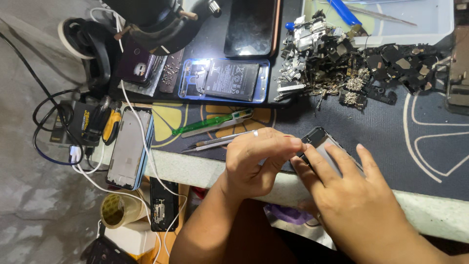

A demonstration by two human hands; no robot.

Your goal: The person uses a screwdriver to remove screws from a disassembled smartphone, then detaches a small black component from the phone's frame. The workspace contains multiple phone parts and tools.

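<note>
A dark mat (342, 122) covers the surface, with a heap of small parts (342, 63) at its far side. Left of the heap lies an opened blue phone (224, 80), battery showing. At the near edge a grey phone (325, 144) lies flat, its long axis slanting from far-left to near-right. The right hand (361, 205) presses it down, fingers spread. The left hand (256, 161) pinches its far-left corner, fingers narrow. A green tool (210, 122) lies beside.
</note>
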